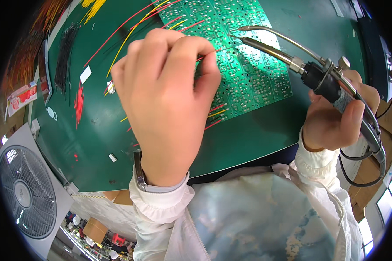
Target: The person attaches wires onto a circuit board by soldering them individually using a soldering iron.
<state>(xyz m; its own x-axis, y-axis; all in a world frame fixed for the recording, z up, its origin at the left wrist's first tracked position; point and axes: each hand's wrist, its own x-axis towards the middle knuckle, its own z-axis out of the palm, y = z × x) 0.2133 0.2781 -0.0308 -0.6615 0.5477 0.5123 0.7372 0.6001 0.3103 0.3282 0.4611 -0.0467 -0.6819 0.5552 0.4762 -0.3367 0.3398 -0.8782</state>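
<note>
A green circuit board panel [257, 93] lies on the green work mat, with several red, yellow and black wires standing off its left side. My right hand [335, 117] is wrapped round a soldering iron [320, 80] with a curved solder-feed tube [287, 38] along it. The iron's tip points at the middle of the panel, close to the solder tube's end. Over the panel's left part, my left hand [165, 82] pinches a thin red wire [210, 54] between thumb and forefinger. That wire reaches toward the iron's tip; whether they touch I cannot tell.
Bundles of black wires [66, 58], yellow wires [92, 9] and red wires [79, 106] lie to the left on the mat [82, 152]. A grey fan [24, 195] stands at the lower left. The iron's cable [361, 185] loops at the right beside a dark device [381, 65].
</note>
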